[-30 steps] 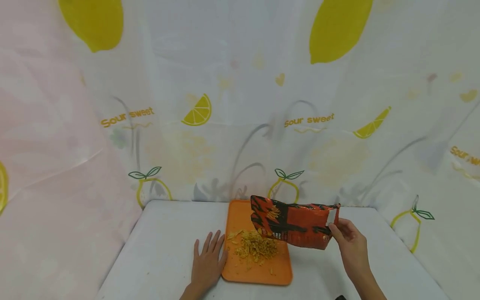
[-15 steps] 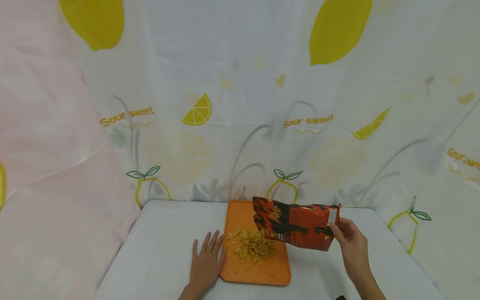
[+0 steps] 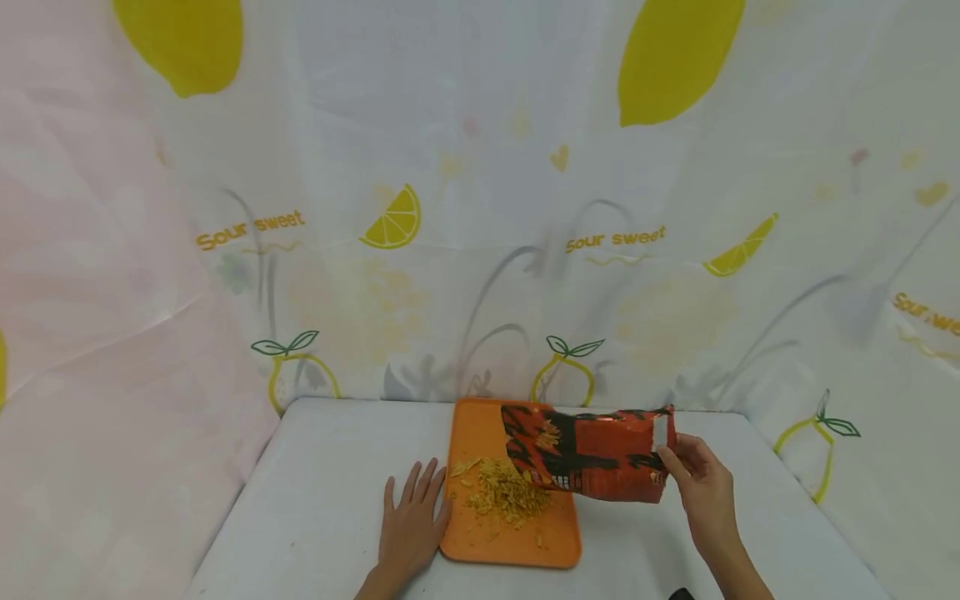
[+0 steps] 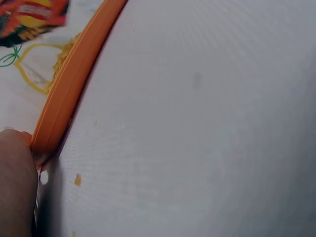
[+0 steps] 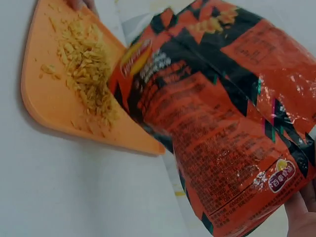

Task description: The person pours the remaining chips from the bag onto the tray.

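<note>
A red and black snack bag [image 3: 607, 454] hangs on its side over the right part of an orange tray [image 3: 510, 554]. At its right end, the right hand [image 3: 708, 500] pinches it between thumb and fingers. Crushed yellow chips [image 3: 510, 492] lie in a pile on the tray, partly hidden behind the bag in the head view. Flat on the table, the left hand [image 3: 411, 525] spreads its fingers beside the tray, thumb along the left rim. The left wrist view shows part of that hand [image 4: 15, 182] at the tray's side wall [image 4: 66, 94].
The white table [image 3: 322, 492] carries a few small crumbs [image 4: 78, 179] left of the tray. A lemon-printed curtain [image 3: 465, 167] hangs behind the table and along its sides. A small dark object [image 3: 681, 594] shows at the bottom edge, by the right forearm.
The left end of the bag has dipped slightly toward the chips. Both hands keep nearly the same place, and the chip pile looks about the same.
</note>
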`<move>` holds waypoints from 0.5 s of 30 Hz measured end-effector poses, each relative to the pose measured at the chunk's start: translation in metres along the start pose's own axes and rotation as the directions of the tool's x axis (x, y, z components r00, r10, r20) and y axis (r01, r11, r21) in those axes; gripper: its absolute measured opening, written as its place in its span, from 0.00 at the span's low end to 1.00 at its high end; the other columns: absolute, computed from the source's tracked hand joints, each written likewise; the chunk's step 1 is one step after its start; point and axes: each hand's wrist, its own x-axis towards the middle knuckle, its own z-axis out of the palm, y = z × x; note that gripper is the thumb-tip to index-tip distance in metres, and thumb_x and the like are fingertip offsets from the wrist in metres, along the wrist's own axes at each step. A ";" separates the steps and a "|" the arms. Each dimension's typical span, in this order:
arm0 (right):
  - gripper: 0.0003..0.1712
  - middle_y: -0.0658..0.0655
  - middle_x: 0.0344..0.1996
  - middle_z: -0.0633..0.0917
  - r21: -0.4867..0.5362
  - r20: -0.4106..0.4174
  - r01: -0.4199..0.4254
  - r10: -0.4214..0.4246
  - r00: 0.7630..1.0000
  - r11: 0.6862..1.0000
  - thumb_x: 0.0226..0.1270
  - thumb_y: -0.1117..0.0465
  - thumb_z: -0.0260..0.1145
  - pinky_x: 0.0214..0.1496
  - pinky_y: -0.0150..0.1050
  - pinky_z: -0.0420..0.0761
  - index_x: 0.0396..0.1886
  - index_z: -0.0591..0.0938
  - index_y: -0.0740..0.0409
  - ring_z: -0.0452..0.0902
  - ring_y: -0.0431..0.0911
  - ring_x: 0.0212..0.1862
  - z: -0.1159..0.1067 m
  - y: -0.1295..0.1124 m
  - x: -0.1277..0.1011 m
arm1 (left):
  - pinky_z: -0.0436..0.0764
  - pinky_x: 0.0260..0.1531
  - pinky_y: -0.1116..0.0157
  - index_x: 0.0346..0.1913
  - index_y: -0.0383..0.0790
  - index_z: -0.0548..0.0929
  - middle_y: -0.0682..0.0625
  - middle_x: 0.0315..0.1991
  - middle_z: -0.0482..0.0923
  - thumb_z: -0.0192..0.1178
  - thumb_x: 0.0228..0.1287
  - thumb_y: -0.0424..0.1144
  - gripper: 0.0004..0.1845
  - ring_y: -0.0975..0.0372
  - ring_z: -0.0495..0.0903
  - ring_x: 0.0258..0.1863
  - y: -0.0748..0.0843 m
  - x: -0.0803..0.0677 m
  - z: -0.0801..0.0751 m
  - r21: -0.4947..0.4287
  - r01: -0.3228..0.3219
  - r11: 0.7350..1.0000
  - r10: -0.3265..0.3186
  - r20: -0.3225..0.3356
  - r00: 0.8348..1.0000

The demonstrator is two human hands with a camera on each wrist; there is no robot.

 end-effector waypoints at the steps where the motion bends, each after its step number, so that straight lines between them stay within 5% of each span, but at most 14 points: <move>1: 0.11 0.31 0.36 0.84 -0.020 -0.010 -0.001 0.000 1.000 1.000 0.73 0.58 0.68 0.44 0.18 0.80 0.51 0.81 0.54 0.80 0.25 0.42 0.001 0.000 0.000 | 0.50 0.78 0.35 0.76 0.48 0.70 0.51 0.80 0.65 0.49 0.78 0.55 0.29 0.50 0.61 0.80 0.000 0.000 0.000 0.000 0.001 1.000 -0.001 -0.002 1.000; 6: 0.08 0.33 0.39 0.86 0.090 0.002 -0.036 0.036 0.999 0.995 0.74 0.59 0.67 0.46 0.19 0.81 0.50 0.81 0.50 0.82 0.25 0.44 -0.002 -0.001 0.001 | 0.48 0.79 0.36 0.76 0.48 0.70 0.51 0.80 0.64 0.49 0.78 0.55 0.30 0.50 0.60 0.81 0.001 0.000 0.000 -0.014 0.001 1.000 -0.001 0.004 1.000; 15: 0.09 0.31 0.38 0.86 0.134 -0.019 -0.066 0.070 0.997 0.989 0.74 0.59 0.67 0.46 0.17 0.81 0.50 0.81 0.50 0.82 0.24 0.44 -0.002 0.005 0.000 | 0.50 0.78 0.35 0.76 0.47 0.71 0.50 0.80 0.65 0.50 0.78 0.54 0.29 0.49 0.61 0.80 0.001 -0.002 -0.002 -0.011 0.000 1.000 0.000 -0.007 1.000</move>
